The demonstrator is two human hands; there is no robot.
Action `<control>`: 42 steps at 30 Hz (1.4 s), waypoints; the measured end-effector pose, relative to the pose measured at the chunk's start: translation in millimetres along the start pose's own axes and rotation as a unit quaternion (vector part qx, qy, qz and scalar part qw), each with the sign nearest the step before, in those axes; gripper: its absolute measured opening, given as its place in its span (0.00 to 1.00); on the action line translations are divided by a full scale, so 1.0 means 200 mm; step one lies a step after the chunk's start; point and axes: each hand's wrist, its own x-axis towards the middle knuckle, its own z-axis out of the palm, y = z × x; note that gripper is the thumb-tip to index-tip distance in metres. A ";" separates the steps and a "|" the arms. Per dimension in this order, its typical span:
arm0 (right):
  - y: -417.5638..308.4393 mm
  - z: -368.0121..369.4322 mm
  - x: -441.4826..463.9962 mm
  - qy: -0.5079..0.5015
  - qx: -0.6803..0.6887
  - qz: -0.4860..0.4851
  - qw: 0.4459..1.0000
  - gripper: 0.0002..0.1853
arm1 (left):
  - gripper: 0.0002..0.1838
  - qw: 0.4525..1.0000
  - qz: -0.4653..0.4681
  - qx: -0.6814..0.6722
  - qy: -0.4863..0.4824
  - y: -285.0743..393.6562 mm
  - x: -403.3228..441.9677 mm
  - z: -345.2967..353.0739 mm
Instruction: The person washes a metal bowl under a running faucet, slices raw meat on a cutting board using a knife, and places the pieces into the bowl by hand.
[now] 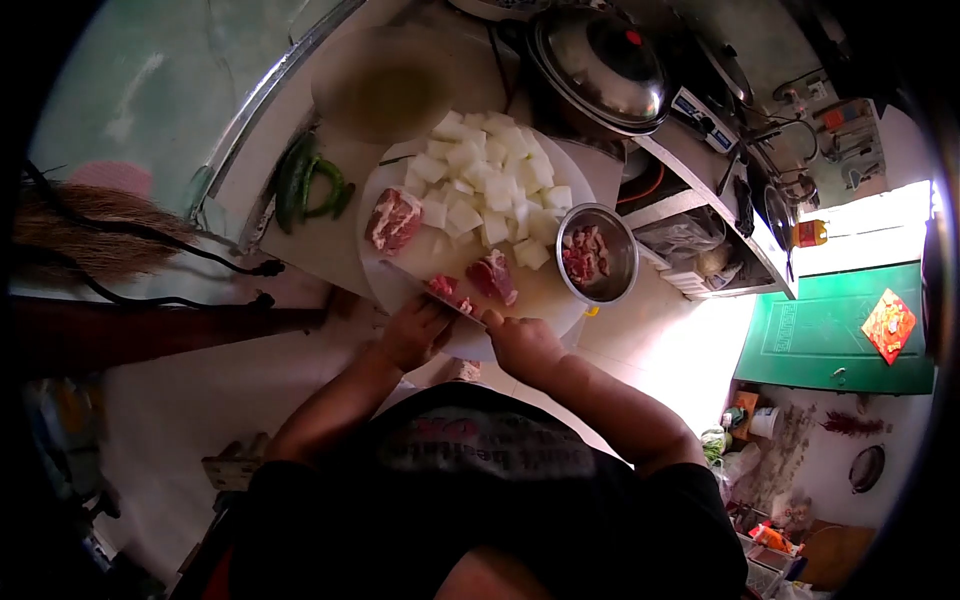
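Observation:
A round white cutting board (pixel 375 270) lies before me, heaped with white vegetable chunks (pixel 490 175). My right hand (pixel 525 347) grips the handle of a knife (pixel 410 279), whose blade slants up to the left across the near part of the board. Close against the blade's near side, my left hand (pixel 412 333) has its fingers curled down on meat, mostly hidden by them. Small cut pieces of red meat (pixel 447 290) lie just beyond the blade. A larger meat chunk (pixel 493 277) and another meat chunk (pixel 394 220) rest farther off. A steel bowl (pixel 625 240) at the board's right contains meat pieces.
Green peppers (pixel 293 185) lie left of the board. Behind it are a blurred, round translucent thing (pixel 375 85) and a lidded steel pot (pixel 600 65). Shelves (pixel 690 215) stand to the right, before a green door (pixel 820 330). A broom (pixel 95 235) is at far left.

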 end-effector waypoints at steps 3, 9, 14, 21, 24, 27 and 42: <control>0.03 -0.04 -0.02 -0.007 -0.003 0.028 1.000 0.09 | 0.19 1.000 -0.010 -0.002 0.007 0.01 0.01 0.00; -0.02 -0.16 -0.15 -0.111 -0.032 0.039 0.993 0.13 | 0.18 0.999 -0.032 -0.003 0.034 -0.01 -0.05 0.06; -0.04 -0.02 -0.01 -0.025 0.005 0.006 1.000 0.09 | 0.18 0.999 0.002 -0.012 0.044 0.00 -0.01 0.01; 0.00 -0.09 -0.06 -0.041 -0.003 0.013 0.999 0.14 | 0.18 0.999 -0.039 -0.020 0.031 0.01 -0.04 0.03; -0.02 -0.13 -0.12 -0.078 -0.013 0.010 0.997 0.14 | 0.18 0.998 -0.043 -0.023 0.032 0.00 -0.07 0.05; -0.04 -0.12 -0.09 -0.089 -0.004 0.036 0.995 0.09 | 0.19 0.998 -0.037 -0.029 0.039 -0.02 -0.06 0.05; -0.04 -0.14 -0.05 -0.090 0.030 0.031 0.995 0.09 | 0.19 0.997 -0.034 -0.043 0.055 -0.01 -0.07 0.05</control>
